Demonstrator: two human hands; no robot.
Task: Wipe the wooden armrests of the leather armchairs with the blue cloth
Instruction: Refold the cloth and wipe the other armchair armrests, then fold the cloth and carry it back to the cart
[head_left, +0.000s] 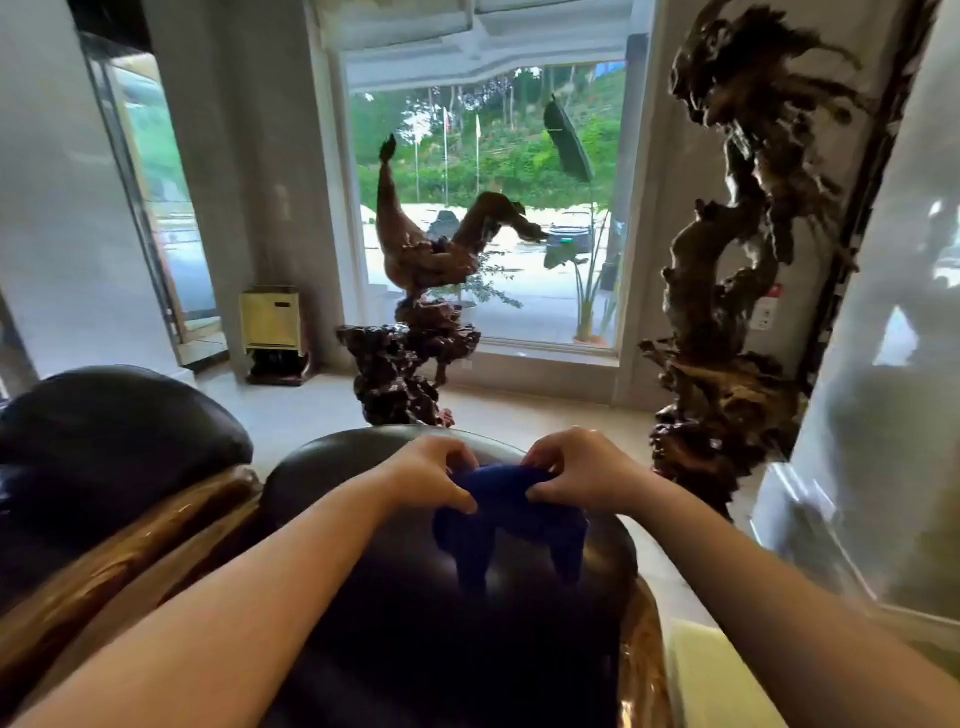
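A blue cloth (511, 519) is bunched between both my hands above the back of a dark leather armchair (395, 613). My left hand (434, 475) pinches the cloth's left side. At the cloth's right side my right hand (576, 470) grips it. Loose ends of the cloth hang down onto the leather. A glossy wooden armrest (119, 566) runs along the chair's left, between it and a second leather armchair (109, 431). Another wooden armrest (647, 665) shows at the chair's right edge.
A carved root sculpture (415, 322) stands ahead before a large window (488, 208). A taller dark root sculpture (732, 291) rises at the right, beside a glass panel (883, 415). A small yellow cabinet (270, 322) sits by the left wall. Pale tiled floor (311, 410) lies beyond the chairs.
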